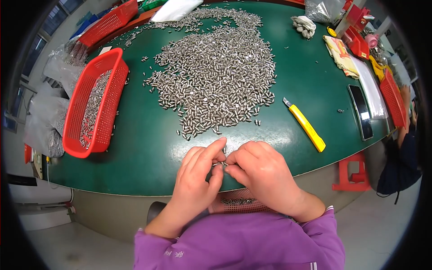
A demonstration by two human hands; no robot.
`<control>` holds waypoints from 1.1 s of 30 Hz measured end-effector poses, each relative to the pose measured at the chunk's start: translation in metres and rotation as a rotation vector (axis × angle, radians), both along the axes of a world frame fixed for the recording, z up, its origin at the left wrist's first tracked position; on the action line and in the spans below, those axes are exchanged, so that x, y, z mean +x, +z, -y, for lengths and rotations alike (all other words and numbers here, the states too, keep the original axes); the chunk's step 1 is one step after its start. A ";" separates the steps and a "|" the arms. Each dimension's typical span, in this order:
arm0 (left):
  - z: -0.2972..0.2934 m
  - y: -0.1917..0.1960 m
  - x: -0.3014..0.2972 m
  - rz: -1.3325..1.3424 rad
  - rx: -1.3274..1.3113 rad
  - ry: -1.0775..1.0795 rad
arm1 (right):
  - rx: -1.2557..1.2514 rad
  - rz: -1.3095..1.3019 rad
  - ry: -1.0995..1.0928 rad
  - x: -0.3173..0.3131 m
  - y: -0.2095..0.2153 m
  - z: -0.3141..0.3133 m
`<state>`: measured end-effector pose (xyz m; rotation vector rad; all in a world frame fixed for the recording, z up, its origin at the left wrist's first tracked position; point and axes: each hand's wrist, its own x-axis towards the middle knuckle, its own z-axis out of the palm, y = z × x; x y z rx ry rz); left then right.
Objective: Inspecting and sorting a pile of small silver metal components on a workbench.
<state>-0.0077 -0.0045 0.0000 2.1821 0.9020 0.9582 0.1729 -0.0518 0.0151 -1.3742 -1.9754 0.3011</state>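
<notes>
**Small pins, easy to lose at the table edge**

The green table (144,148) carries a wide heap of small metal pins (216,76), spreading from centre toward twelve o'clock. At nine o'clock a red basket (114,90) holds more pins; at three o'clock lies a yellow utility knife (306,125).

At six o'clock, close to the table's near edge, the left hand (195,180) and right hand (261,173) meet, fingertips pinched together on what looks like one or two pins (220,164), though fingers hide most of them.

A loose pinch could let a pin drop past the edge. A sleeve could brush the heap's stragglers off too.
</notes>
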 end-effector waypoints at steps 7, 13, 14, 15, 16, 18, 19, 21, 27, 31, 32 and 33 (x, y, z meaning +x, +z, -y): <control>0.002 -0.002 0.001 -0.037 0.004 0.035 | -0.008 0.008 -0.022 -0.001 0.001 0.001; 0.003 0.002 -0.002 -0.039 0.015 0.008 | -0.014 -0.027 0.013 0.004 0.004 0.002; 0.003 0.002 -0.003 -0.040 0.013 0.006 | -0.004 -0.021 0.036 0.006 0.004 0.002; 0.003 0.002 -0.003 -0.045 0.011 0.006 | -0.006 -0.021 0.034 0.006 0.004 0.002; 0.003 0.002 -0.003 -0.050 0.011 0.006 | -0.013 -0.035 0.039 0.007 0.003 0.002; 0.003 0.003 -0.002 -0.047 0.007 0.014 | -0.021 -0.050 0.043 0.007 0.004 0.002; 0.003 0.003 -0.001 -0.042 0.003 0.022 | -0.050 -0.073 0.032 0.007 0.004 0.002; 0.004 0.003 -0.001 -0.044 -0.002 0.029 | -0.079 -0.096 0.019 0.007 0.005 0.002; 0.005 0.002 -0.001 -0.030 -0.052 0.056 | -0.079 -0.121 0.027 0.004 0.004 -0.001; 0.005 0.002 0.001 -0.017 -0.094 0.056 | -0.103 -0.091 -0.019 0.002 0.004 0.000; 0.005 0.003 0.003 -0.037 -0.087 0.060 | -0.123 -0.061 -0.047 0.003 0.004 0.000; 0.005 0.001 0.003 -0.035 -0.085 0.068 | -0.125 -0.036 -0.046 0.001 0.001 0.000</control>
